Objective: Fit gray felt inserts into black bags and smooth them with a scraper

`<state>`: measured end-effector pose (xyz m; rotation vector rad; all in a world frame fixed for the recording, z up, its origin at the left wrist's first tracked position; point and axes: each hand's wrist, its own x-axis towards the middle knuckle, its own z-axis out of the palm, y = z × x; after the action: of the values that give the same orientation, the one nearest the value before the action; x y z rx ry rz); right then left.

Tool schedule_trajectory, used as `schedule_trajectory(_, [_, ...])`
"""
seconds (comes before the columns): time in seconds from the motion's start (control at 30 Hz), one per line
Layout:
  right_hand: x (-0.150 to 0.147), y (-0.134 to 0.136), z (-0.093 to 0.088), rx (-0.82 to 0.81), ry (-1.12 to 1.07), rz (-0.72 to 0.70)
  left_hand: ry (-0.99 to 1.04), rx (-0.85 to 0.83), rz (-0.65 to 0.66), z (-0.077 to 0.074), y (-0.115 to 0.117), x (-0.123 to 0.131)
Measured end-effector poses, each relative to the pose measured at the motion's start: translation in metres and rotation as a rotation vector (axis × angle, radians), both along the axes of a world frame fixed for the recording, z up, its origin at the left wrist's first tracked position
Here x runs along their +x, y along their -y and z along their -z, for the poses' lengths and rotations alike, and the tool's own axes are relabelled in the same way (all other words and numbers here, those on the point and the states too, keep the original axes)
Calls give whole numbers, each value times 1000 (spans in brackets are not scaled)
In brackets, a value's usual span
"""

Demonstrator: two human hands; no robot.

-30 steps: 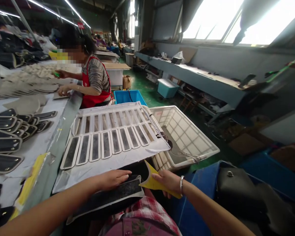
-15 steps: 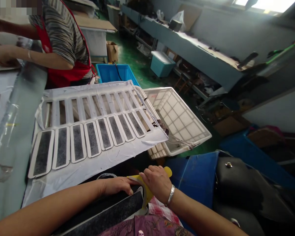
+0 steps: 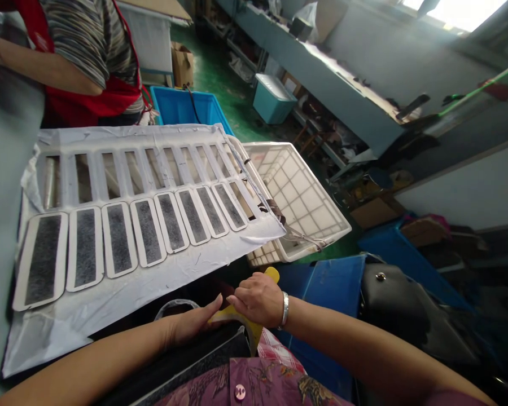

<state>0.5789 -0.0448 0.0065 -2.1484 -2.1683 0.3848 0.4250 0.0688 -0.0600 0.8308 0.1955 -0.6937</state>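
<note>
Low in the head view, my right hand (image 3: 256, 299) is closed round a yellow tool (image 3: 273, 274). Its rounded end sticks out past the knuckles, and a broader yellow part shows below the hand. Beside it my left hand (image 3: 190, 324) lies over the end of a dark, pale-edged strip (image 3: 203, 355) at my lap; its thumb is stretched out and its other fingers are partly hidden. Ahead lies a white-covered board (image 3: 186, 254) with a row of dark panels with pale rims (image 3: 121, 239) and a row of slots behind them.
A white plastic crate (image 3: 313, 192) stands beyond the board's right edge, with a blue bin (image 3: 190, 107) behind. Blue sheeting (image 3: 325, 299) and a black bag (image 3: 398, 299) are at my right. A co-worker in a red apron (image 3: 80, 104) stands at the left, by the grey table (image 3: 4, 169).
My left thumb has lifted off the dark strip and now points outward. The view has shifted, so the board sits further left. My right hand keeps its hold on the yellow tool.
</note>
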Motion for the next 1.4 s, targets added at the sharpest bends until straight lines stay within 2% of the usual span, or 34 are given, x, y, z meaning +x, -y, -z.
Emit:
schedule_trajectory(0.13, [0,-1,0,4,-15,-71,33,250,10,-6,-3,0])
schedule_trajectory(0.2, [0,0,1,23,-20,-85,105,371,60,-11,-6,2])
schedule_trajectory(0.3, [0,1,3,42,-23,-101,175,466,134,-16,-9,5])
schedule_trajectory(0.47, [-2,6,5,65,-38,-96,293,478,175,-22,-9,8])
schedule_trajectory(0.8, [-7,13,2,-8,-36,-43,470,562,234,-22,-8,13])
schedule_trajectory(1.03, [-16,23,2,-46,-31,53,461,522,287,-28,-12,15])
schedule_trajectory(1.23, [-28,19,-9,-184,9,157,452,543,314,-38,-19,19])
schedule_trajectory(1.33, [-19,15,-19,-304,0,156,375,631,365,-49,-27,10])
schedule_trajectory(1.4, [-5,21,-25,-320,-73,225,255,695,336,-57,-29,-2])
